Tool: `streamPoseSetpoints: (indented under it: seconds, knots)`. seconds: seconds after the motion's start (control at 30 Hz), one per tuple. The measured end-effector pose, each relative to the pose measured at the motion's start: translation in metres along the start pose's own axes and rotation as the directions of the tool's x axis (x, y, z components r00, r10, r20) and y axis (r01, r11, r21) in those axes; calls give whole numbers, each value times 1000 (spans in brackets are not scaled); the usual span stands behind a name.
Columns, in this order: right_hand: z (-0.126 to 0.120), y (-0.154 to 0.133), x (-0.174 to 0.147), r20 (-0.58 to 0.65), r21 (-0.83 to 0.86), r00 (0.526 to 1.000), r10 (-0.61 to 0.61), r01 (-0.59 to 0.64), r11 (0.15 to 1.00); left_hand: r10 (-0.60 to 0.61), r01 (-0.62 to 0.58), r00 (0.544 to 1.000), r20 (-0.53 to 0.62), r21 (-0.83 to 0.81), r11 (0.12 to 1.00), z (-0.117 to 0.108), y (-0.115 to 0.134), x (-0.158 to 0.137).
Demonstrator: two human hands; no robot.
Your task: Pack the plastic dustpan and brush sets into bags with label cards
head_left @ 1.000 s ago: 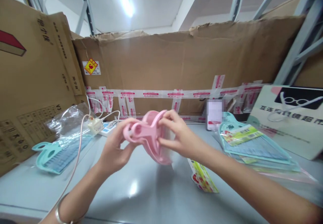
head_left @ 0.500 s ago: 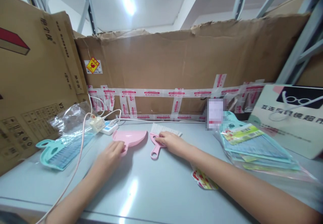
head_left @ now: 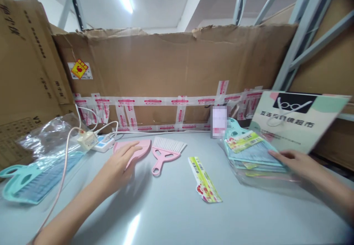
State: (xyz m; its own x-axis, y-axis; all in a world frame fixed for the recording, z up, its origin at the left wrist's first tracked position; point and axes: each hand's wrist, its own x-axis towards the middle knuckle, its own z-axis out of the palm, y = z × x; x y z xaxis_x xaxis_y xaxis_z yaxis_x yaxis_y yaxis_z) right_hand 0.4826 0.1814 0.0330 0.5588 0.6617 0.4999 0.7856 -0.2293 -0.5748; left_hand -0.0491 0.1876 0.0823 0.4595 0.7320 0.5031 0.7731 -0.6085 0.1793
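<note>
On the grey table lies a pink dustpan [head_left: 146,146], partly covered by my left hand [head_left: 121,164]. That hand hovers over it with fingers stretched out and apart from one another. Next to the dustpan is a pink hand brush [head_left: 166,157] with white bristles, its ringed handle towards me; neither hand touches it. At the right, a stack of plastic-wrapped turquoise dustpan-and-brush sets [head_left: 249,154] lies on the table. My right hand [head_left: 297,164] grips the right end of this stack, its thumb or finger on the upper face and the other fingers largely hidden.
A printed card label [head_left: 204,180] lies mid-table. At the left are a wrapped turquoise set [head_left: 41,178], clear plastic [head_left: 49,134], a power strip [head_left: 103,143] and a cable [head_left: 65,171]. Behind stand a cardboard box [head_left: 143,64] and a printed glasses-shop bag [head_left: 293,123].
My right hand has left the pink brush and moved right to the wrapped turquoise sets. My left hand has let go of the dustpan's handle and opened above it. The view has turned right.
</note>
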Motion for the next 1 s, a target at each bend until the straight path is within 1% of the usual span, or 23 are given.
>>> streamPoseSetpoints:
  seconds: [0.03,0.07,0.1,0.13,0.2,0.3,0.37,0.4,0.43,0.47,0.53,0.57,0.6,0.63,0.7,0.73,0.8,0.83,0.87,0.9,0.93,0.97,1.0]
  knots:
    - [-1,1,-2,78,-22,997,26,-24,999,18,-18,1000,-11,-22,1000,1,5,5]
    - [-1,-2,-4,117,-76,993,34,-25,997,39,-40,999,-21,-34,999,3,8,9]
    - [-1,-8,-6,101,-137,995,21,-7,991,62,-63,998,-30,-39,997,4,11,12]
    - [-2,-16,-7,36,-187,999,-16,22,982,84,-86,996,-43,-42,995,5,12,14]
    - [-7,-34,-5,-24,-213,999,-46,40,976,118,-122,990,-70,-48,991,4,13,16]
    - [-16,-62,-1,-52,-80,996,68,-72,994,119,-132,986,-120,-102,986,2,16,16]
    - [-18,-85,-4,-46,51,991,125,-123,991,46,-72,992,-121,-220,973,2,21,19]
    - [-17,-99,-7,-11,124,993,117,-115,986,-23,-5,996,-86,-317,948,3,25,22]
    - [-12,-114,-12,17,204,995,97,-98,974,-107,90,994,-15,-436,896,4,29,26]
    - [-6,-130,-18,81,315,995,51,-74,946,-188,201,979,81,-560,804,6,34,31]
    - [15,-163,-32,175,420,984,-34,-44,907,-281,391,918,280,-755,526,11,41,42]
    - [27,-178,-39,214,460,974,-72,-36,887,-293,440,892,344,-811,385,14,44,48]
    - [38,-193,-46,261,508,958,-120,-31,861,-298,458,877,377,-844,278,17,44,53]
    - [49,-206,-52,313,578,933,-177,-39,815,-305,456,871,384,-863,216,19,44,56]
    - [64,-225,-63,348,638,906,-241,-40,769,-355,433,866,351,-882,184,24,38,59]
    - [67,-231,-67,324,659,912,-253,-25,751,-400,422,857,325,-888,183,26,35,58]
    - [67,-238,-77,152,684,953,-261,89,724,-494,397,827,270,-902,171,31,26,53]
    - [64,-239,-82,62,684,956,-285,167,710,-535,383,809,245,-910,161,33,23,51]
    - [62,-239,-87,14,676,945,-327,232,699,-566,368,794,223,-917,155,36,20,48]
    - [60,-239,-93,29,676,926,-375,259,690,-586,350,785,200,-924,154,38,18,47]
    - [59,-239,-98,104,697,907,-408,226,680,-598,326,783,170,-932,160,39,18,46]
    - [59,-240,-103,229,732,883,-411,122,670,-604,297,785,137,-939,174,41,19,45]
    - [62,-240,-107,363,764,851,-380,-38,644,-603,270,791,103,-943,194,42,20,45]
